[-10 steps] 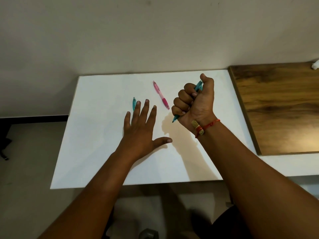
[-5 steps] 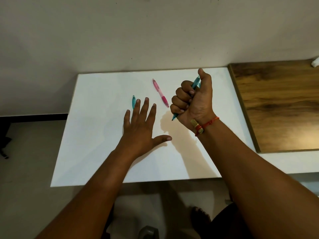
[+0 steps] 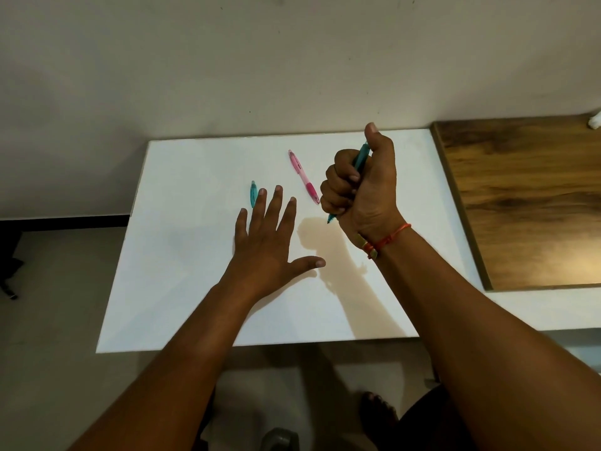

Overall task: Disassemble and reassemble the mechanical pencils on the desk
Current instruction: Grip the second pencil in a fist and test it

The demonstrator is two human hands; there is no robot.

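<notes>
On the left part of the white desk (image 3: pixel 182 255) lies a short teal piece (image 3: pixel 253 194). I judge it is a part taken off a pencil, but it is too small to say which part. If so, the disassembling has begun for one pencil only, and the larger share of the task is left.

My left hand (image 3: pixel 270 242) lies flat on the desk, palm down, with the fingers straight and spread and the thumb pointing to the right. It holds nothing. The tip of the ring finger is just beside the short teal piece and hides its lower end; I cannot tell if it touches it.

Between my two hands lies the pink pencil (image 3: pixel 304 177), slanted, with its darker grip end toward me. It looks whole and no hand touches it, so I think its turn has not come.

My right hand (image 3: pixel 361 187) is above the desk, as its shadow shows, and is closed as a fist around the teal pencil (image 3: pixel 361 156). The four fingers are curled round the barrel. The pointed tip comes out under the fist and points down to the left, and the thumb stands up beside the upper end. Whether the thumb presses on the top, I cannot tell. A red thread (image 3: pixel 390 237) is round this wrist. Further right, a wooden board (image 3: pixel 527 203) lies beside the white desk.
</notes>
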